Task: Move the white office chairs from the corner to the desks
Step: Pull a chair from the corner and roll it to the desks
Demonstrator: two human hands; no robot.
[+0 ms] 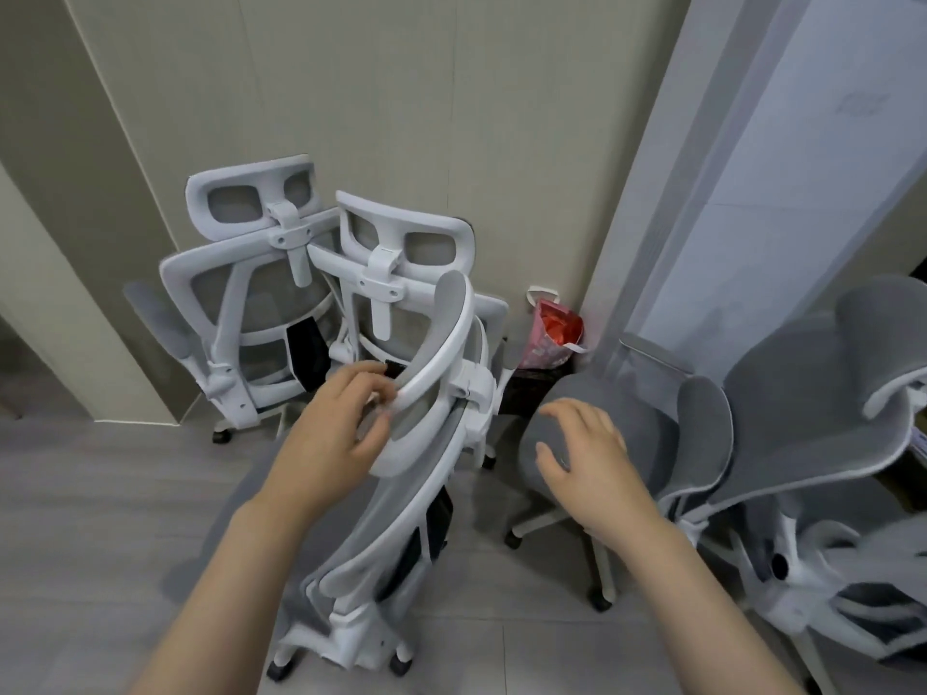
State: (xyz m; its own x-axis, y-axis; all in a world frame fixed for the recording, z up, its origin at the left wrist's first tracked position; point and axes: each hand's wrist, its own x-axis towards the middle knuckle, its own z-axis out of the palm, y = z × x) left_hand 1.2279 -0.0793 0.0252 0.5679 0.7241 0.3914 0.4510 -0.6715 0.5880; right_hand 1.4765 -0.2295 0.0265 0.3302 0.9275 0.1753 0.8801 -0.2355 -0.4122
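A white office chair with grey mesh point(401, 494) stands side-on right in front of me, its curved headrest point(441, 338) at the top. My left hand point(336, 433) is at the lower end of that headrest, fingers loosely bent against the white frame and not closed around it. My right hand point(582, 453) hovers open, fingers spread, over the grey seat of another chair point(627, 433) to the right. Two more white chairs stand in the corner with their backs towards me: one on the left point(251, 303), one beside it point(396, 273).
A further grey and white chair point(812, 418) leans at the far right. A pink and red bag point(552, 333) sits on a dark surface against the wall. A pale partition panel point(727, 193) rises on the right. Grey floor tiles point(125, 519) lie open to the left.
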